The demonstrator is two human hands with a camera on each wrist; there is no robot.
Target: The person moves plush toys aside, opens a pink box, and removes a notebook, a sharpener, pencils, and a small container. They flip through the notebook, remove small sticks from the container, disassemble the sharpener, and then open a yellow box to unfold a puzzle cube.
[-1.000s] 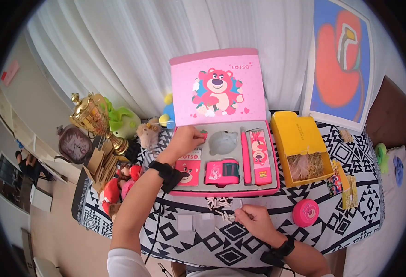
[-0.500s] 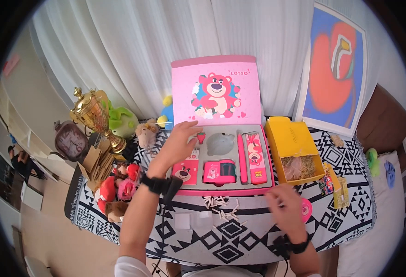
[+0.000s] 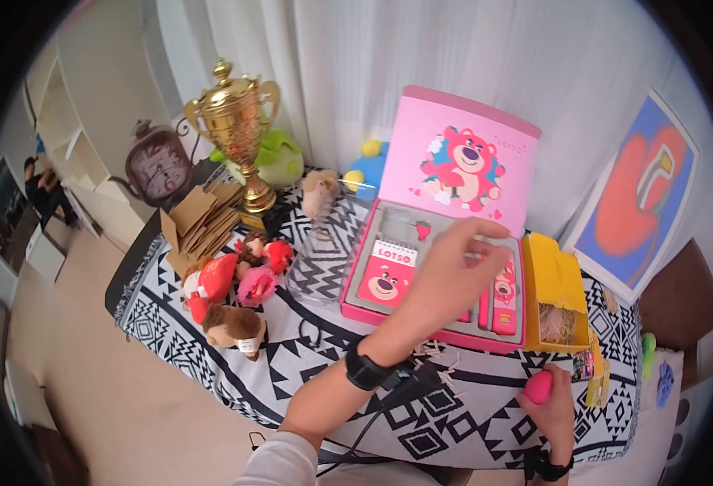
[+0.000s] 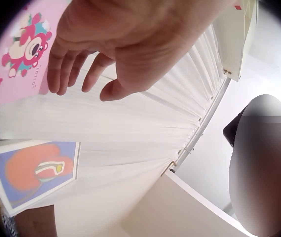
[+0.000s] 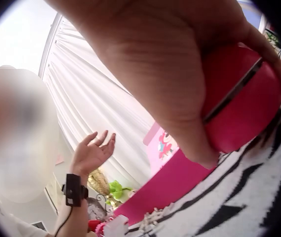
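Gripping the round glossy hot-pink case (image 3: 538,387), your right hand (image 3: 554,411) has fingers and thumb curled round its sides, near the black-and-white patterned cloth (image 3: 421,441); contact unclear. Your left hand (image 3: 456,274) hangs above the open pink cardboard box (image 3: 409,146), fingers loosely spread.

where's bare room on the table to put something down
Bare cloth at the near edge, bordered by the white sticks, left forearm and right hand; another between the plush toys and that forearm. Crowded: back left, with trophy and cardboard, and right of the pink box, with the yellow box.
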